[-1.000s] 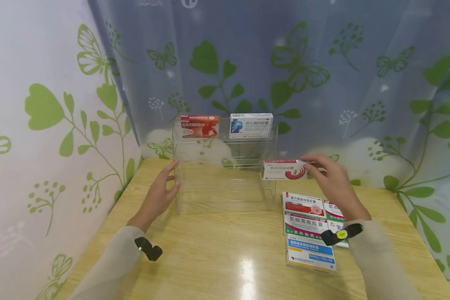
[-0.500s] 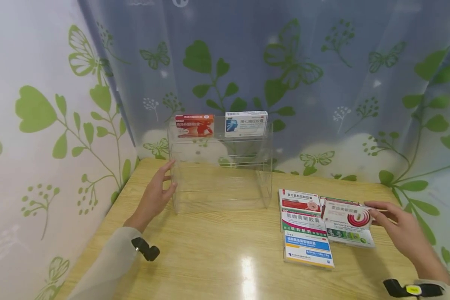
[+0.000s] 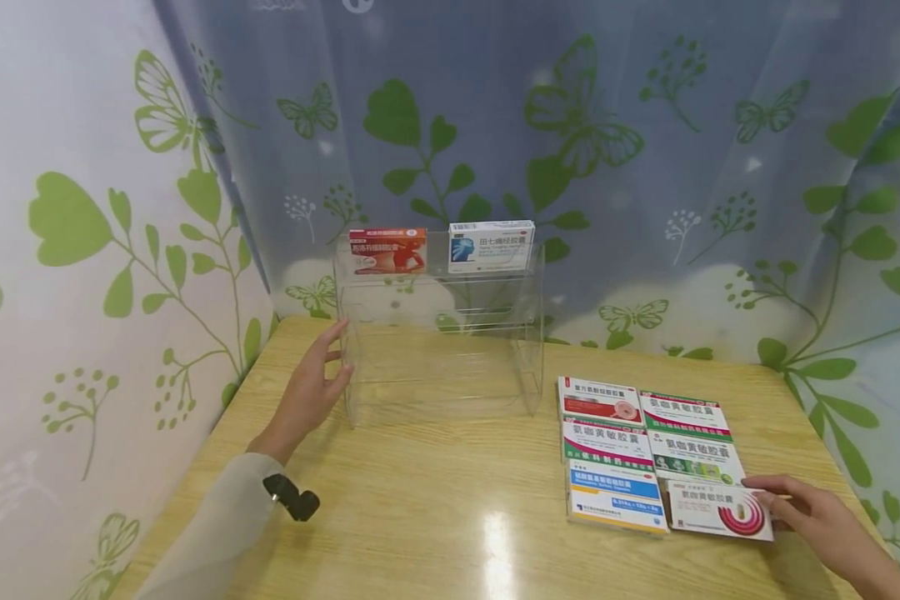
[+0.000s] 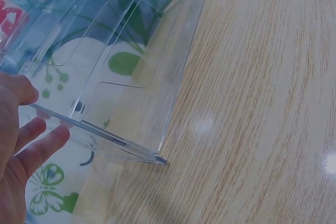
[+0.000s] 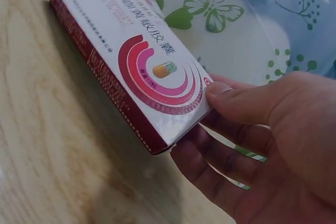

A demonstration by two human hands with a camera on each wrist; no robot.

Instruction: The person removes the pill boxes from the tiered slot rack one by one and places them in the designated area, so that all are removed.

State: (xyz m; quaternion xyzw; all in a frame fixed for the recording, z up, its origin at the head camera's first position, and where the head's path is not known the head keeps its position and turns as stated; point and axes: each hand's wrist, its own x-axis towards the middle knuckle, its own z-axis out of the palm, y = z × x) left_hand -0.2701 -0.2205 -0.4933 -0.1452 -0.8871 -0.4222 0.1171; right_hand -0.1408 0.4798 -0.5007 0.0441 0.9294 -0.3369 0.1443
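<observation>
My right hand [image 3: 817,517] pinches the end of a white medicine box [image 3: 720,510] with a red-and-pink arc design. In the right wrist view the thumb lies on top of the box and fingers are beneath its end, with its dark red side facing the camera. The box is at the lower right corner of the laid-out boxes. At the left side of a clear acrylic display rack [image 3: 435,367], my left hand [image 3: 311,387] touches the side panel with fingers extended. A red box [image 3: 387,252] and a white-and-blue box [image 3: 491,248] stand in the rack's top tier.
Several medicine boxes lie flat in two columns right of the rack, including a red-and-white box [image 3: 598,402], a blue-and-white box [image 3: 617,497] and a green-and-white box [image 3: 696,457]. A patterned curtain [image 3: 450,125] borders the wooden table [image 3: 420,517] behind and at the sides.
My right hand has carried the arc-design box from beside the rack, over the right column, down to that column's near end. The left hand has stayed at the rack's side.
</observation>
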